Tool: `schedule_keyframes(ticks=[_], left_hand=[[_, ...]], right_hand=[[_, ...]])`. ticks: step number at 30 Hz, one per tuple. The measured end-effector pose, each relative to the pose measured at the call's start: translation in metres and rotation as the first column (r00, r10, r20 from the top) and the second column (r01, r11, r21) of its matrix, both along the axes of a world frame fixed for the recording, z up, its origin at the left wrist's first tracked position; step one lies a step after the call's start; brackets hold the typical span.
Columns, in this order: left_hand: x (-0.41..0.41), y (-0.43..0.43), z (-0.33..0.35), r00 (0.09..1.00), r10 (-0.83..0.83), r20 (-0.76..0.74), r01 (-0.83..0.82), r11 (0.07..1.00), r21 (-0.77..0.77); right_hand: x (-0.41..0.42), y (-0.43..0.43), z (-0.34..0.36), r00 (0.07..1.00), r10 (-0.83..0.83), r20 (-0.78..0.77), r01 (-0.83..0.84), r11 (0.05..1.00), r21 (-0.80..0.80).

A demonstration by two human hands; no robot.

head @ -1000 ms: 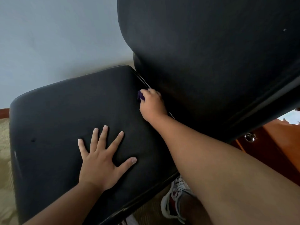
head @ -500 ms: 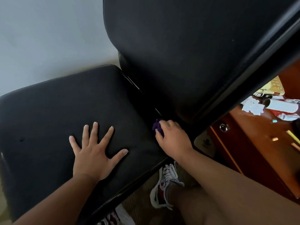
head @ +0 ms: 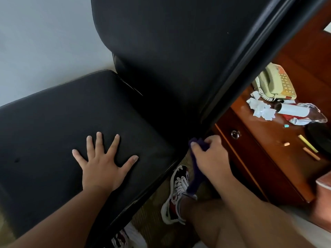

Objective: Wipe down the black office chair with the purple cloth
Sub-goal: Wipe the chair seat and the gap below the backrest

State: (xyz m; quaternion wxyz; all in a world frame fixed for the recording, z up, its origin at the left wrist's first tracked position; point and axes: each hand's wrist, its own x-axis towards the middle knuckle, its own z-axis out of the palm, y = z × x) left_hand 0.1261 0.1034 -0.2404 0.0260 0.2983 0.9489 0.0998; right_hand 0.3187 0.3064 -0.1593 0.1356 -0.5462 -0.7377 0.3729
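The black office chair (head: 53,119) fills most of the view, its padded seat at the left and its tall backrest (head: 179,51) rising at the centre. My left hand (head: 102,163) lies flat on the seat with its fingers spread. My right hand (head: 211,158) is closed around the purple cloth (head: 196,174) at the seat's right corner, just under the lower edge of the backrest. A tail of the cloth hangs down below the hand, off the seat's edge.
A wooden desk (head: 268,158) with a drawer knob stands close at the right, carrying a beige telephone (head: 274,83), crumpled paper and a wrapper. My shoe (head: 177,192) rests on the carpet below the seat edge. A pale wall lies behind the chair.
My right hand has slid the cloth along the seam between seat and backrest, from the back of the seat to its right corner and off the edge. My left hand has stayed flat.
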Motion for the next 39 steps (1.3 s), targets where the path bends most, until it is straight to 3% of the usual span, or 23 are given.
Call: schedule_keyframes(ticks=[4, 9, 12, 15, 17, 21, 22, 24, 26, 27, 29, 31, 34, 36, 39], left_hand=[[0.006, 0.011, -0.001, 0.999, 0.042, 0.023, -0.042, 0.999, 0.015], [0.008, 0.016, -0.002, 0.998, 0.067, 0.021, -0.067, 0.998, 0.0], [0.007, 0.015, -0.002, 0.998, 0.067, 0.018, -0.067, 0.998, 0.002], [0.007, 0.014, -0.002, 0.998, 0.065, 0.022, -0.065, 0.998, 0.002], [0.007, 0.014, 0.0, 0.997, 0.065, 0.031, -0.065, 0.998, 0.0], [0.008, 0.013, 0.001, 0.997, 0.072, 0.033, -0.072, 0.997, 0.004], [0.008, 0.014, 0.002, 0.997, 0.074, 0.034, -0.074, 0.997, 0.006], [0.008, 0.015, 0.002, 0.996, 0.079, 0.037, -0.079, 0.997, 0.007], [0.008, 0.015, 0.001, 0.996, 0.079, 0.035, -0.079, 0.997, 0.005], [0.008, 0.015, 0.001, 0.996, 0.076, 0.037, -0.076, 0.997, 0.005], [0.008, 0.015, 0.001, 0.997, 0.073, 0.039, -0.073, 0.997, 0.006], [0.008, 0.015, 0.001, 0.996, 0.078, 0.039, -0.078, 0.997, 0.003], [0.008, 0.014, 0.002, 0.996, 0.078, 0.036, -0.078, 0.997, 0.017], [0.008, 0.014, 0.001, 0.996, 0.075, 0.036, -0.076, 0.997, 0.022], [0.008, 0.015, 0.0, 0.997, 0.078, 0.029, -0.079, 0.997, 0.022]], right_hand=[[-0.012, 0.027, -0.006, 0.982, -0.148, -0.117, 0.144, 0.989, -0.038], [-0.048, 0.028, -0.047, 0.992, 0.102, -0.071, -0.089, 0.982, 0.168], [-0.06, 0.031, -0.062, 0.997, 0.065, -0.049, -0.051, 0.969, 0.241], [-0.064, 0.034, -0.065, 0.989, -0.133, -0.065, 0.142, 0.977, 0.159], [-0.06, 0.036, -0.069, 0.965, -0.251, -0.078, 0.253, 0.967, 0.015], [-0.038, 0.041, -0.068, 0.857, -0.505, -0.106, 0.472, 0.85, -0.234], [-0.037, 0.039, -0.065, 0.863, -0.476, -0.171, 0.447, 0.876, -0.182], [-0.042, 0.03, -0.058, 0.935, -0.241, -0.258, 0.264, 0.963, 0.058], [-0.051, 0.02, -0.06, 0.979, -0.009, -0.203, 0.052, 0.976, 0.211], [-0.055, 0.018, -0.063, 0.985, 0.015, -0.173, 0.024, 0.976, 0.217], [-0.058, 0.022, -0.069, 0.987, -0.066, -0.148, 0.09, 0.982, 0.168], [-0.057, 0.031, -0.072, 0.963, -0.239, -0.125, 0.241, 0.971, -0.002], [-0.047, 0.05, -0.076, 0.861, -0.504, -0.069, 0.475, 0.844, -0.249], [-0.048, 0.047, -0.073, 0.842, -0.503, -0.195, 0.468, 0.861, -0.199], [-0.06, 0.026, -0.059, 0.936, -0.22, -0.273, 0.25, 0.965, 0.079]])
